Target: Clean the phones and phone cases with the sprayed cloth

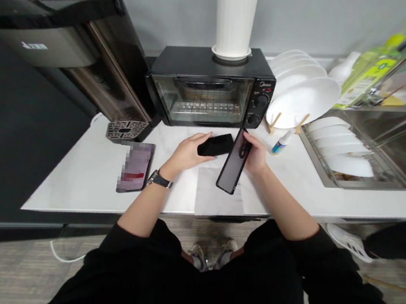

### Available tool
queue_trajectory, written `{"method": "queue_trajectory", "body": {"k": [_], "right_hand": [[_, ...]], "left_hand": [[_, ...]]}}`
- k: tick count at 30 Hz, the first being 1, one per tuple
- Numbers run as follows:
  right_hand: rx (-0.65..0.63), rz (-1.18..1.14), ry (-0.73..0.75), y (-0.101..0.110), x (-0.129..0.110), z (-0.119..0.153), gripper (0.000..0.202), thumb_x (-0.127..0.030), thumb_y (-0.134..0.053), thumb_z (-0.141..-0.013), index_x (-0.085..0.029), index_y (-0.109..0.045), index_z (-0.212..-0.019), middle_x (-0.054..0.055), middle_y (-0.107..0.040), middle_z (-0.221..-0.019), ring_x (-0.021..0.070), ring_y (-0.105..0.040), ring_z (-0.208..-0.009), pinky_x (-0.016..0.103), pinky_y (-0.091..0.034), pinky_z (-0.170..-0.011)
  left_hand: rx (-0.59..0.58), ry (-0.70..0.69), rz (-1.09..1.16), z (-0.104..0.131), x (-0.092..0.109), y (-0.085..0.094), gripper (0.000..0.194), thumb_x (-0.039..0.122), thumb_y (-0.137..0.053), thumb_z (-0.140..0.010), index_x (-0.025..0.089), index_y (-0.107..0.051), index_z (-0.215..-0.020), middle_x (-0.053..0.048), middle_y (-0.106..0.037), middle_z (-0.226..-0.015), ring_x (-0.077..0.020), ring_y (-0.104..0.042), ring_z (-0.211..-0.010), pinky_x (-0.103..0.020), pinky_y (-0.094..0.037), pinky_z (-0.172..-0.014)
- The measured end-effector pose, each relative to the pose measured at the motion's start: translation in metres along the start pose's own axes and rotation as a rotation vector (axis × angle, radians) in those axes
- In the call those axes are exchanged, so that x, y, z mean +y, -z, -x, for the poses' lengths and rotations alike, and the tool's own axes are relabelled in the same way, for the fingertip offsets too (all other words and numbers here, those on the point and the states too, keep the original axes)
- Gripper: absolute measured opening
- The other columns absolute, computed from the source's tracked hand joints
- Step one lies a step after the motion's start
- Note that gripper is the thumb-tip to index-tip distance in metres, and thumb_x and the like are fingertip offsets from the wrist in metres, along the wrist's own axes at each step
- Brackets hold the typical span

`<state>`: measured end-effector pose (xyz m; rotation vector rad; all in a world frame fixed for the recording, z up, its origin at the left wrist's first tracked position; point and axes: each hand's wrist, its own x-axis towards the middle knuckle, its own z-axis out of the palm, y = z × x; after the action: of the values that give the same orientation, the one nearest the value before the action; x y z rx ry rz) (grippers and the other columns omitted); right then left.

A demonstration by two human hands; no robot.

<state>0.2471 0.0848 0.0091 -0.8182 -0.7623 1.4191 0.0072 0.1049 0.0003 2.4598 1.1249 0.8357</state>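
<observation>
My left hand (187,152), with a watch (161,180) on its wrist, grips the left end of a black smartphone (215,145) between thumb and fingers. Held in my right hand (255,153) is a dark-edged, see-through grey phone case (233,169) with a camera cutout near its top. The case tilts upright, its upper part close to the phone's right end; whether they touch I cannot tell. Below them a pale grey cloth or sheet (216,194) lies at the counter's front edge. Another phone (136,169), its screen partly pixelated, rests left of my left wrist.
Behind my hands stands a black toaster oven (208,102) with a white pot (235,20) on top. A drinks machine (99,64) is at left. To the right are a small spray bottle (281,143), racked white plates (302,102) and a sink (399,143). Another person's shoe (349,241) shows at lower right.
</observation>
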Motion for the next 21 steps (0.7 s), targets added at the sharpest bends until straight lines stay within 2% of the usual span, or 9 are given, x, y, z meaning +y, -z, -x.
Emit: {"method": "queue_trajectory", "body": {"k": [3,7,13,16,18,19,21], "right_hand": [[-0.007,-0.01,-0.006,0.0,0.002,-0.002,0.027,-0.041,-0.076,-0.08,-0.024,-0.057,-0.07,-0.005,-0.057,-0.057,0.011,-0.054,-0.049,0.024,-0.043,-0.043],[-0.007,0.0,0.002,0.001,0.005,-0.005,0.027,-0.041,-0.078,-0.078,-0.024,-0.059,-0.072,-0.005,-0.06,-0.058,0.0119,-0.059,-0.052,0.023,-0.044,-0.045],[-0.024,0.042,0.004,0.003,0.012,-0.01,0.023,-0.042,-0.076,-0.075,-0.023,-0.064,-0.072,-0.003,-0.067,-0.06,0.0131,-0.062,-0.054,0.023,-0.049,-0.05],[-0.028,0.081,0.011,0.004,0.013,-0.009,0.02,-0.041,-0.073,-0.073,-0.022,-0.068,-0.073,-0.001,-0.068,-0.059,0.0135,-0.062,-0.054,0.022,-0.047,-0.048],[-0.02,0.107,0.031,0.007,0.012,-0.006,0.022,-0.042,-0.073,-0.073,-0.021,-0.069,-0.074,0.0,-0.069,-0.061,0.0138,-0.062,-0.055,0.022,-0.046,-0.047],[-0.01,0.118,0.046,0.008,0.01,-0.003,0.023,-0.044,-0.074,-0.073,-0.021,-0.069,-0.075,0.0,-0.069,-0.061,0.0137,-0.062,-0.056,0.022,-0.046,-0.047],[0.016,0.138,0.085,0.009,0.008,0.004,0.026,-0.047,-0.076,-0.074,-0.021,-0.069,-0.077,0.0,-0.07,-0.064,0.0133,-0.062,-0.059,0.021,-0.047,-0.049]], "left_hand": [[-0.066,-0.026,-0.025,-0.001,-0.005,-0.005,0.081,0.046,-0.082,-0.086,0.021,-0.052,-0.158,-0.013,-0.062,-0.154,-0.0291,-0.061,-0.14,-0.045,-0.046,-0.122],[-0.117,-0.074,-0.022,-0.005,-0.011,-0.012,0.07,0.038,-0.078,-0.088,0.02,-0.057,-0.153,-0.013,-0.065,-0.15,-0.0277,-0.063,-0.137,-0.046,-0.048,-0.12],[-0.124,-0.116,-0.024,-0.009,-0.02,-0.02,0.063,0.034,-0.078,-0.088,0.017,-0.062,-0.148,-0.013,-0.069,-0.145,-0.0266,-0.065,-0.133,-0.046,-0.048,-0.119],[-0.132,-0.124,-0.035,-0.007,-0.017,-0.015,0.06,0.035,-0.077,-0.09,0.017,-0.064,-0.145,-0.013,-0.069,-0.145,-0.0288,-0.06,-0.14,-0.049,-0.046,-0.122],[-0.099,-0.114,-0.048,0.0,-0.005,-0.005,0.055,0.038,-0.067,-0.098,0.018,-0.062,-0.148,-0.013,-0.065,-0.151,-0.0292,-0.052,-0.149,-0.051,-0.041,-0.126],[-0.06,-0.098,-0.056,0.006,0.005,0.002,0.053,0.04,-0.057,-0.104,0.017,-0.058,-0.152,-0.013,-0.061,-0.155,-0.0293,-0.046,-0.153,-0.053,-0.036,-0.129],[0.15,-0.006,-0.067,0.023,0.031,0.014,0.051,0.044,-0.04,-0.111,0.021,-0.055,-0.154,-0.012,-0.061,-0.155,-0.0278,-0.051,-0.148,-0.055,-0.038,-0.127]]}}
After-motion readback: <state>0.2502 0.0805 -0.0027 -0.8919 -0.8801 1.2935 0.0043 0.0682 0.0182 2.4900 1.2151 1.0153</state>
